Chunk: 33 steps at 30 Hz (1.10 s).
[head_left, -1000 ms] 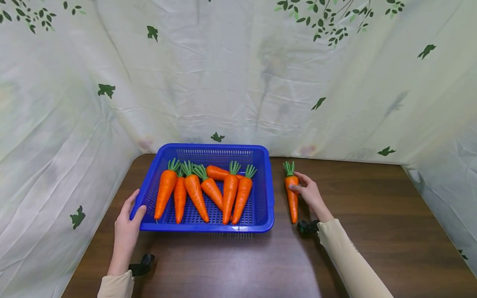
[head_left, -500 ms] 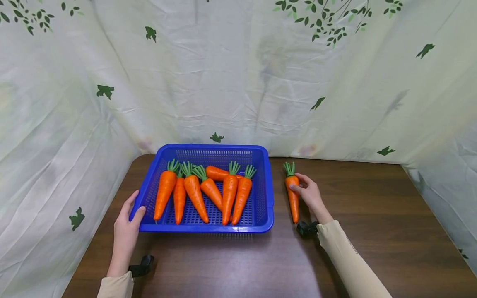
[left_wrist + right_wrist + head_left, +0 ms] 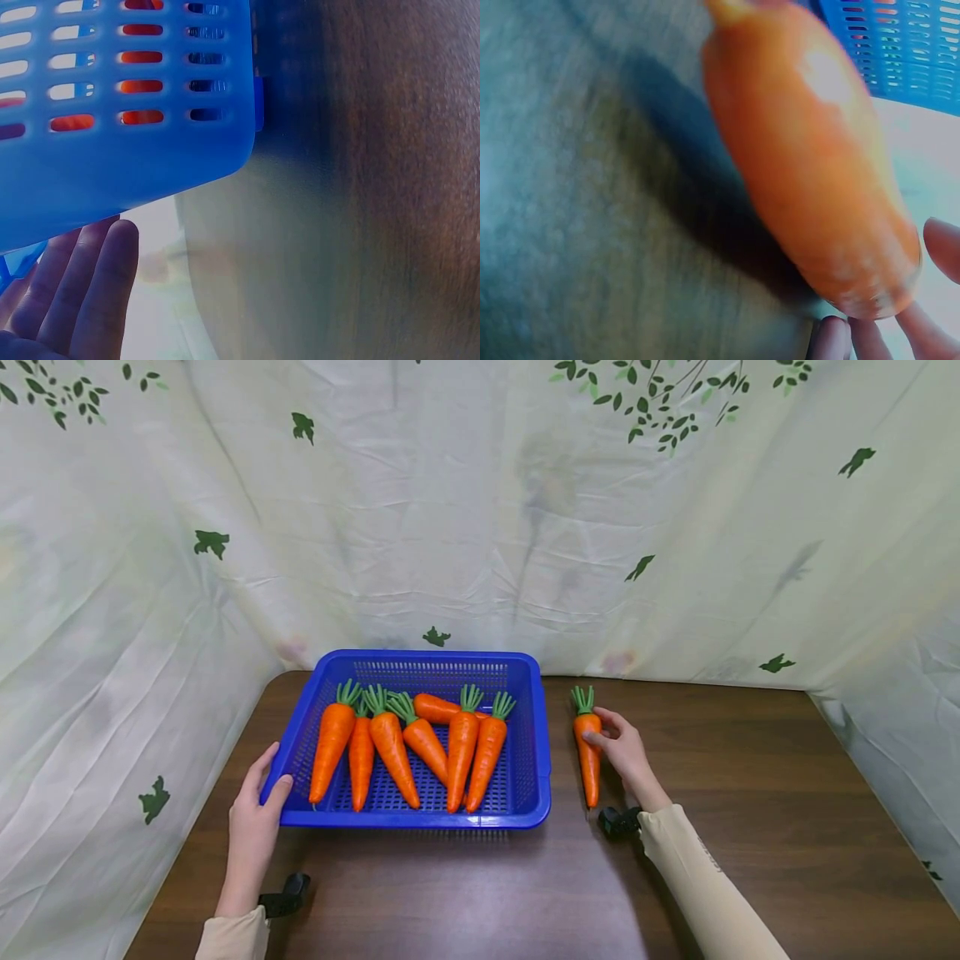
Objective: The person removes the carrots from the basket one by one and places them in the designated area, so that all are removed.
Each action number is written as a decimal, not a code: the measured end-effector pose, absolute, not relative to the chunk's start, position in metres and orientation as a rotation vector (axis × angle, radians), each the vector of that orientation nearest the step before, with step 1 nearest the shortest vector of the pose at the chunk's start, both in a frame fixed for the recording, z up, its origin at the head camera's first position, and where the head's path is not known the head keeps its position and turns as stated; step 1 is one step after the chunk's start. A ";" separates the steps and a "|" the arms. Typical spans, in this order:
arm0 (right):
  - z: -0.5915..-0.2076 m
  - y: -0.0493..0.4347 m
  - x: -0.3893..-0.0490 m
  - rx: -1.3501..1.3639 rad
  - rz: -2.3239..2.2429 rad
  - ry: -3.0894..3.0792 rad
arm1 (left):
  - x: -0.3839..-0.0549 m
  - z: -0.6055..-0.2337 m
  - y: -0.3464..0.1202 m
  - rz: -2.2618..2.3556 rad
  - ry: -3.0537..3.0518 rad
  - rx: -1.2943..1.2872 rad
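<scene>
A blue plastic basket point(image 3: 420, 820) stands on the brown table with several orange carrots point(image 3: 390, 747) inside, most with green stem tops toward the back. At its left end my left hand point(image 3: 251, 831) grips the rim, thumb over the edge. In the left wrist view the fingers point(image 3: 101, 292) lie along the outside of the basket wall point(image 3: 127, 165). Right of the basket my right hand point(image 3: 626, 756) holds a single carrot point(image 3: 588, 768) near its thick top, between thumb and fingers. That carrot point(image 3: 810, 157) casts a shadow on the table in the right wrist view.
The brown wooden table point(image 3: 750, 793) extends to the right and in front of the basket. A pale curtain point(image 3: 465, 527) with leaf prints hangs behind and at both sides. Each wrist wears a black camera mount point(image 3: 285, 896).
The held carrot's tip swung slightly to the right and back. Both hands and the basket stay almost in the same place.
</scene>
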State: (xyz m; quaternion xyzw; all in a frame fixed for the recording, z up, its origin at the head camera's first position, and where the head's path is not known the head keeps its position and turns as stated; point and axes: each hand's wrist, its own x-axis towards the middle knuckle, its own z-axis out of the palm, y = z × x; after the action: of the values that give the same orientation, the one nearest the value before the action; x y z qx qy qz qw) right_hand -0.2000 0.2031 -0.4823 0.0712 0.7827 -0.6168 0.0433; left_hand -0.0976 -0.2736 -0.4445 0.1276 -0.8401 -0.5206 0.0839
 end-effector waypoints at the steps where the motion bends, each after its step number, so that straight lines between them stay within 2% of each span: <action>1: -0.482 0.203 -0.200 0.219 -1.890 2.390 | -0.098 -0.444 -0.274 -1.556 -2.506 0.381; 19: -0.461 0.211 -0.196 0.101 -1.998 2.353 | -0.098 -0.445 -0.274 -1.569 -2.494 0.382; 33: -0.425 0.188 -0.192 -0.050 -2.096 2.284 | -0.098 -0.445 -0.275 -1.573 -2.499 0.384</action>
State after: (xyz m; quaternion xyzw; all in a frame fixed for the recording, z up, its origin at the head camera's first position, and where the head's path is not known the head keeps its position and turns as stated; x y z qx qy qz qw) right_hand -0.1916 0.1883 -0.4251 -0.0162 0.7365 -0.6760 0.0204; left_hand -0.0984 -0.2747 -0.4451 0.1287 -0.8363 -0.5266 0.0819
